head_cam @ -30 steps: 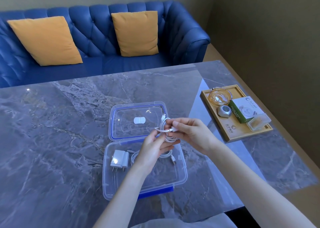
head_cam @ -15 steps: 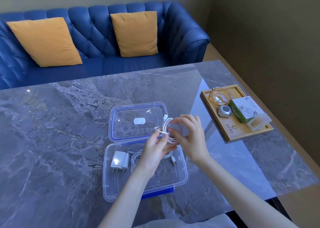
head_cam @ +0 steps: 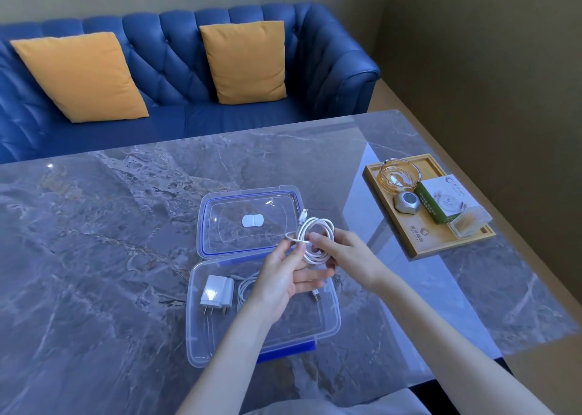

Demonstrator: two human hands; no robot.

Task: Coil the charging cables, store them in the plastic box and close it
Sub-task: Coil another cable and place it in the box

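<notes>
While you look down from the head camera, your left hand (head_cam: 283, 276) and right hand (head_cam: 343, 254) meet above the open plastic box (head_cam: 201, 336). Both hands pinch a white charging cable (head_cam: 318, 238), smooth and round, wound into a few loose loops; your left fingers (head_cam: 310, 276) curl under the coil, and your right fingertips (head_cam: 315, 236) close on its upper strands. One small plug end (head_cam: 304, 216) sticks up above the coil.

Your box is clear, soft-cornered plastic with a blue latch (head_cam: 286, 350) on its near edge. Its lid (head_cam: 248, 219), clear with a blue seal line and a white oval patch in the middle, lies flat just beyond it. Inside the box rest a glossy white wall charger (head_cam: 217, 292) with metal prongs and a second white cable (head_cam: 245, 288), partly hidden by your hand.

All this sits on a polished grey marble table (head_cam: 94, 257) with pale veins. Off to your right, a wooden tray (head_cam: 422, 244) holds a glass dish (head_cam: 400, 175), a faceted metal object (head_cam: 407, 203), a green-and-white carton (head_cam: 441, 199) and a small clear case (head_cam: 470, 225); the print on them is too small to read.
</notes>
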